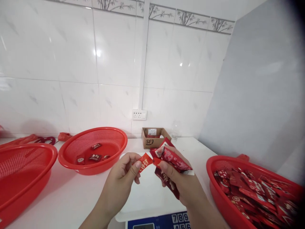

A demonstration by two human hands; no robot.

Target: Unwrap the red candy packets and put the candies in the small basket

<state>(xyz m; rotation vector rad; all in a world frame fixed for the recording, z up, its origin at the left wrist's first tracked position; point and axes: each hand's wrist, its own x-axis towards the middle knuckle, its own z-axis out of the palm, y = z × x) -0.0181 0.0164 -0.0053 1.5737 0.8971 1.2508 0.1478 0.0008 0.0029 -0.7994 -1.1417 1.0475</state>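
Note:
Between thumb and fingers, my left hand (124, 178) pinches a small orange-red packet (145, 162) with pale lettering. My right hand (179, 178) is closed around several dark red snack packets (175, 159), fanned out above and below the thumb. The small packet's right end reaches the right thumb, where another bit of orange-red wrapper shows; I cannot tell whether the two are joined. Both hands are above the white tray of a weighing scale (140, 200), whose blue keypad (164, 219) shows at the bottom edge, partly behind the right wrist.
At right, a red basket (211, 178) is heaped with red packets. A second red basket (71, 165) at back left holds several packets; another red basket (51, 152) stands at far left. A cardboard box (149, 143) sits by the tiled wall, under a socket (139, 114).

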